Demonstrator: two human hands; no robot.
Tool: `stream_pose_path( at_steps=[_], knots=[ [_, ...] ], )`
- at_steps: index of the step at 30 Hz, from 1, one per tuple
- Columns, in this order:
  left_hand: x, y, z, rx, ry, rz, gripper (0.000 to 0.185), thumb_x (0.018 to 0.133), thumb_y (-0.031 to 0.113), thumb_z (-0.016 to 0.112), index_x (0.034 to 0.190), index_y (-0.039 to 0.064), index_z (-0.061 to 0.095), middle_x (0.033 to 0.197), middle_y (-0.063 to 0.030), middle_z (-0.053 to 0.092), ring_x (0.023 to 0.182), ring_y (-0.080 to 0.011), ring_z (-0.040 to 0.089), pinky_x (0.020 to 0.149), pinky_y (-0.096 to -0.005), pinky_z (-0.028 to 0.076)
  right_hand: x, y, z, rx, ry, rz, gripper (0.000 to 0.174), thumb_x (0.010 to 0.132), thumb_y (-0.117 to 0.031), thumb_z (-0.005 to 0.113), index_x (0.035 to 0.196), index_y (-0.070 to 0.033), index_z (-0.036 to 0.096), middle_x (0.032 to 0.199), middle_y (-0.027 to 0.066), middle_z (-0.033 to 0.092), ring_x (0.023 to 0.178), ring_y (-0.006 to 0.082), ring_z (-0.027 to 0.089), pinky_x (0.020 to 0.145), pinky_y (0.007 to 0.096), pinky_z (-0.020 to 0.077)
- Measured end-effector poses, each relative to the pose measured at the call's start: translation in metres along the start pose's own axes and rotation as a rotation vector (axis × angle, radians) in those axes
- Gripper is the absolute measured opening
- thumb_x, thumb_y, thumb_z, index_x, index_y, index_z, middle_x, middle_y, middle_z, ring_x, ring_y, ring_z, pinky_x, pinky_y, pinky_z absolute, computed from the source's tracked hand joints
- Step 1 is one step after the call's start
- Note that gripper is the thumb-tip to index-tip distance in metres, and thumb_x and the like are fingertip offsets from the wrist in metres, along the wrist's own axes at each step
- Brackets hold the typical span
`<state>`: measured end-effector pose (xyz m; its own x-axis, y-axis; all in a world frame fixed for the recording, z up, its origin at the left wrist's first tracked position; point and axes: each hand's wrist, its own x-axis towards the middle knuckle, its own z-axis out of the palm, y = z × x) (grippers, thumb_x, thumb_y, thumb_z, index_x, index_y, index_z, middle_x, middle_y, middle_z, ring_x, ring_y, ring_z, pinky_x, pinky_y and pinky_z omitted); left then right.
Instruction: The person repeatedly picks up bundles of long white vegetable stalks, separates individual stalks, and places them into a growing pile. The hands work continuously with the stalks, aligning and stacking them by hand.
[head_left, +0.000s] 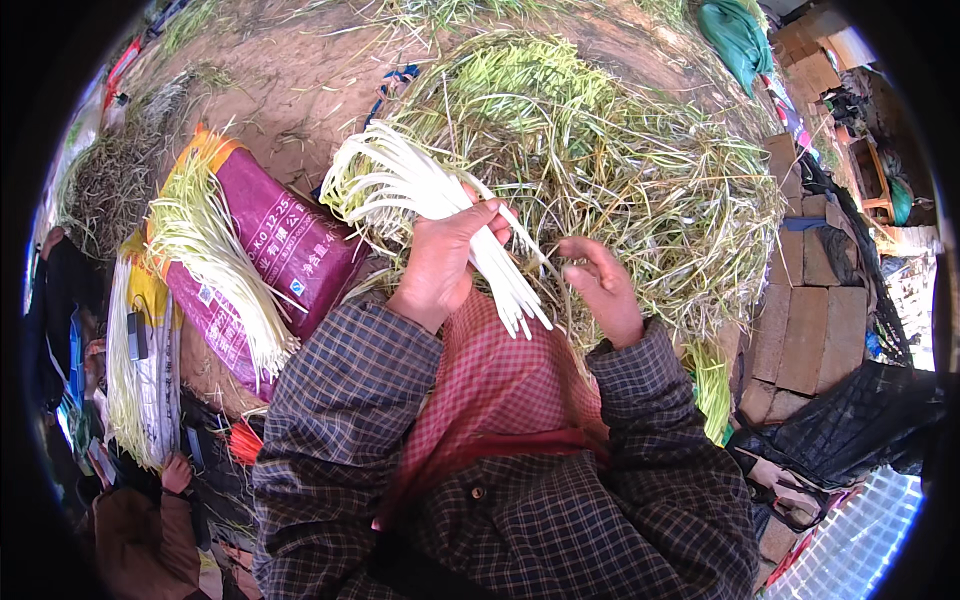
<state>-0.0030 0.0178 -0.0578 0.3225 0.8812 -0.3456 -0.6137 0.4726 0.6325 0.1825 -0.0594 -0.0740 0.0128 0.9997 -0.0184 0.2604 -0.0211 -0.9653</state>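
Note:
My left hand (442, 255) grips a bundle of pale stalks (420, 180), which look like blanched garlic chives. The stalks' white ends point down over my red checked apron (510, 367), and their yellowish tips fan out up and to the left. One stalk slants away from the bundle towards my right hand (606, 289). That hand is half curled, with a gap between thumb and forefinger. A thin withered strand (559, 279) hangs close to its thumb tip; contact is not clear.
A big heap of loose leaves (645, 172) lies before me. To the left, a purple sack (300, 247) carries another pile of chives (217, 262). A co-worker's hand (177, 472) is at lower left, near more stalks (124, 360). Bricks (802, 330) and black netting (847, 420) are on the right.

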Motion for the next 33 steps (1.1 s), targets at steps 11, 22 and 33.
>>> stream_pose_path(
  at_steps=[11, 22, 33],
  knots=[
    [0.004, 0.026, -0.008, -0.208, 0.0, 0.064, 0.013, 0.08, 0.001, 0.053, 0.089, 0.007, 0.045, 0.087, -0.0092, 0.053, 0.085, -0.02, 0.055, 0.066, -0.0263, 0.049, -0.052, 0.107, -0.035, -0.471, -0.069, 0.371, 0.019, 0.078, -0.019, 0.055, 0.083, -0.001, 0.052, 0.065, 0.0024, 0.047, 0.062, 0.0102, 0.045, 0.057, 0.0244, 0.0383],
    [-0.001, 0.018, 0.002, -0.1, -0.058, -0.058, 0.016, 0.077, -0.001, 0.055, 0.089, 0.003, 0.044, 0.079, -0.0088, 0.054, 0.076, -0.0211, 0.059, 0.06, -0.0273, 0.05, -0.06, 0.037, -0.054, -0.338, -0.202, 0.236, 0.036, 0.078, -0.015, 0.055, 0.111, -0.003, 0.046, 0.105, 0.0091, 0.053, 0.1, 0.0176, 0.049, 0.081, 0.0292, 0.04],
    [-0.002, 0.019, 0.0, 0.071, -0.302, -0.243, 0.018, 0.077, -0.001, 0.055, 0.093, 0.005, 0.048, 0.087, -0.0118, 0.057, 0.084, -0.0247, 0.059, 0.062, -0.0274, 0.049, -0.002, -0.013, -0.001, 0.473, -0.484, 0.277, 0.022, 0.088, -0.014, 0.041, 0.098, 0.003, 0.052, 0.083, 0.0049, 0.054, 0.077, 0.0111, 0.052, 0.07, 0.0237, 0.041]
  ],
)
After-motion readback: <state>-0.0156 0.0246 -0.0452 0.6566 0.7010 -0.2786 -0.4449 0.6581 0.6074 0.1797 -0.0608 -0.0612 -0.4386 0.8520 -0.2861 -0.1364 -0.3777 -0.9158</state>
